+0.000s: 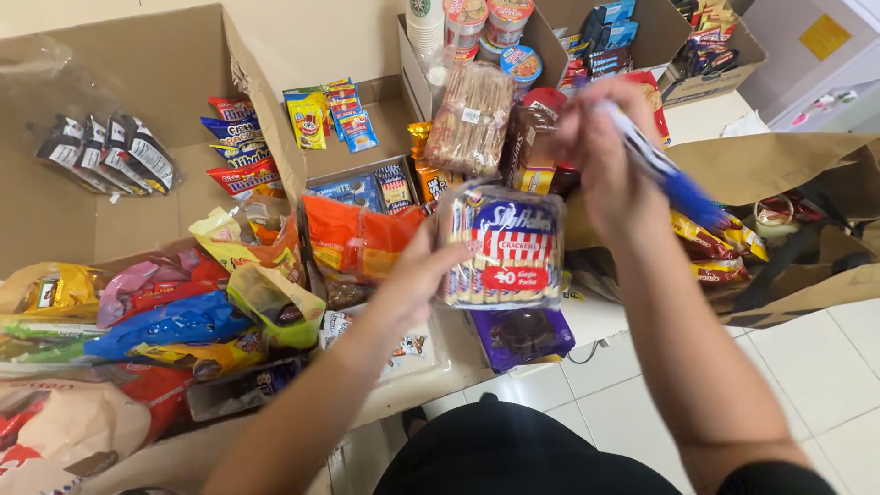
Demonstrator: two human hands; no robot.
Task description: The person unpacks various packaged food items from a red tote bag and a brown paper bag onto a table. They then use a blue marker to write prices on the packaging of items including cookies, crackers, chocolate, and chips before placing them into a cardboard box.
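We see a purple packet [521, 335] on the white tile floor [807, 367], an orange bag [357, 240] beside a yellow one [266, 298], and a blue bag [170, 325] further left. Noodle cups [486, 23] stand in a cardboard box [417, 78] up top — a clear pack of wafer sticks [469, 119] leans just below. A brown paper bag [779, 165] lies open at right.

Small shop stockroom or home resale corner, cardboard boxes [275, 137] w/ assorted snack packs [243, 151], cup noodles [486, 23], white tiled floor [825, 367]
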